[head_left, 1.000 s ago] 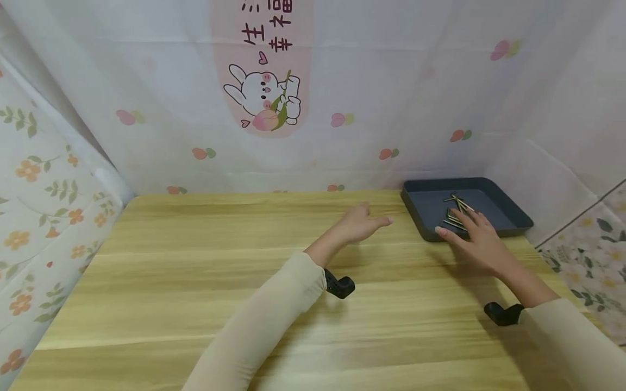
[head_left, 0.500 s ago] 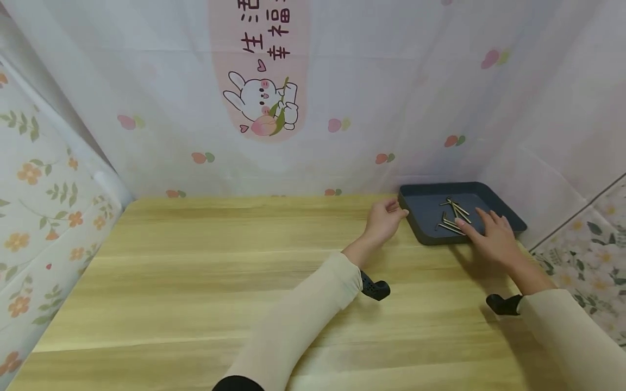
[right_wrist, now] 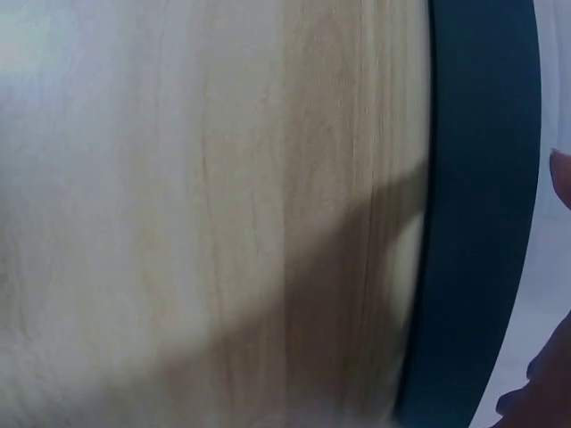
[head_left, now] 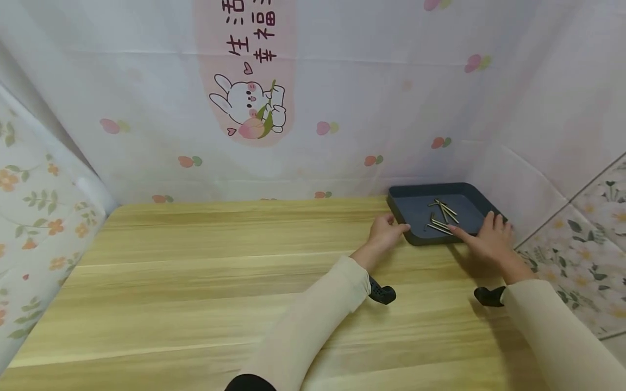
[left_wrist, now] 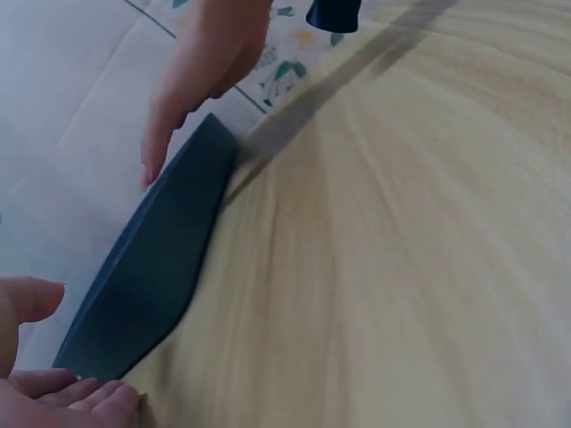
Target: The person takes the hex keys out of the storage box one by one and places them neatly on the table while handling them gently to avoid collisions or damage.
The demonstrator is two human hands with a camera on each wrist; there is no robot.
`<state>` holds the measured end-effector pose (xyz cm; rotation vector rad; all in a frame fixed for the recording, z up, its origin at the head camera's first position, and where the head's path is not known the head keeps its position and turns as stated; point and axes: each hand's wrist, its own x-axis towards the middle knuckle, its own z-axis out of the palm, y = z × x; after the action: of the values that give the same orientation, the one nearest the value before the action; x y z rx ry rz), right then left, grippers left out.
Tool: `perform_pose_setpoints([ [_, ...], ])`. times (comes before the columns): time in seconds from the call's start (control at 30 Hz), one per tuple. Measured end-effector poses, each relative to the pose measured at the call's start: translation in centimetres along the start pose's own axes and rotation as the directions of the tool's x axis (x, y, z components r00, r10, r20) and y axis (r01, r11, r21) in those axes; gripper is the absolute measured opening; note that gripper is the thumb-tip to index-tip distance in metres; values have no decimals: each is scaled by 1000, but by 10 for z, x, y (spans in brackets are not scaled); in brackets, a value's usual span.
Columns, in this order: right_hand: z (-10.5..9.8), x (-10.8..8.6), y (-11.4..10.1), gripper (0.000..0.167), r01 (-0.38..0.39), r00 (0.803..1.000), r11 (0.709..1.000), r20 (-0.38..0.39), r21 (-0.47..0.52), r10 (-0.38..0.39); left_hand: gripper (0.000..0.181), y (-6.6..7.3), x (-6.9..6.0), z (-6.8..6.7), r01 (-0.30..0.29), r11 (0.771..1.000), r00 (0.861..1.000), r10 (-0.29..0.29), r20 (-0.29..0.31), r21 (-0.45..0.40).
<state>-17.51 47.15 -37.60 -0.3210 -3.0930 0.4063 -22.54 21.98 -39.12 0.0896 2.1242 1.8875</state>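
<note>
A dark blue-grey tray (head_left: pixel 413 209) stands at the table's back right. In it lie several thin brass-coloured metal pieces (head_left: pixel 446 209), some bent into an L. My left hand (head_left: pixel 383 233) is at the tray's left front corner. The left wrist view has its fingers by the lower edge of the tray wall (left_wrist: pixel 152 259), with the thumb apart above. Over the front right part of the tray reaches my right hand (head_left: pixel 491 241), fingers spread towards the right rim and thumb near the front one. The right wrist view shows the tray wall (right_wrist: pixel 482 178) beside part of that hand (right_wrist: pixel 549 383).
The wooden table (head_left: pixel 195 282) stretches to the left and front. A white printed curtain (head_left: pixel 362 98) hangs right behind the tray, and a floral cloth (head_left: pixel 596 239) borders the right side. Black wrist devices (head_left: pixel 382 293) stick out below both sleeves.
My left hand has moved right to the tray's corner. The right hand has shifted from above the metal pieces towards the tray's right front rim. The head view has turned slightly right.
</note>
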Motion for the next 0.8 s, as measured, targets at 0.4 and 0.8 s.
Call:
perform_pose_setpoints([
  [0.4,12,-13,-12,111,2,995,1000,104,19,-4,56,-4,7,3,7,992,995,5,-97,126],
  [0.8,17,-16,-33,107,33,995,999,93,18,-35,56,-10,16,-9,-19,989,997,30,-73,144],
])
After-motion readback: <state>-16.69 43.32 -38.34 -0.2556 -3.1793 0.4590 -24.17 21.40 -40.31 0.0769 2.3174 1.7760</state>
